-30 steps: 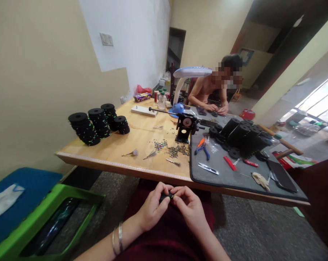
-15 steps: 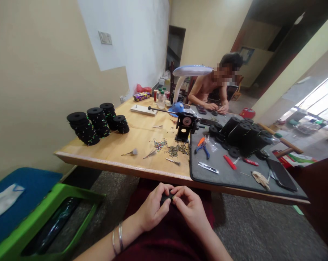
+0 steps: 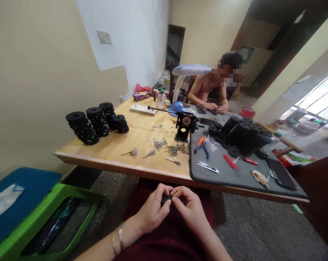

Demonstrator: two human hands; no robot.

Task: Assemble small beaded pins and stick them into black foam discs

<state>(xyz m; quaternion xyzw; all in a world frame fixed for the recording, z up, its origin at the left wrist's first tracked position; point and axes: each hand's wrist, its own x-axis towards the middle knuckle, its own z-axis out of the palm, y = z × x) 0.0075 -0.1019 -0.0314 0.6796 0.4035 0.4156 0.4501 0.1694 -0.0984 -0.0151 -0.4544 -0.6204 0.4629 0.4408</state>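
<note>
Over my lap, just in front of the table edge, a small black foam spool point(image 3: 166, 198) is held between my two hands. My left hand point(image 3: 154, 208) is closed round it, thumb in front and fingers behind. At its right edge my right hand point(image 3: 188, 203) pinches with thumb and forefinger; any line or small part between those fingertips is too small to make out. On the table nearest my hands lie small feathery-ended brushes point(image 3: 172, 161), a heap of tiny dark metal pieces point(image 3: 177, 149) and a scatter of coloured beads point(image 3: 159, 144).
Stacked black spools with green bits point(image 3: 82, 128) stand at left. A hand-cranked winder point(image 3: 185, 125) sits mid-table by a lamp point(image 3: 177, 107). The grey mat point(image 3: 180, 173) bears pliers point(image 3: 204, 150), thread snips point(image 3: 208, 166) and many black spools point(image 3: 238, 132). Across the table a person point(image 3: 207, 90) works.
Both hands stay almost in place, still holding the spool. A green speck by the right fingertips earlier is now barely visible. The person's hands opposite have shifted slightly.
</note>
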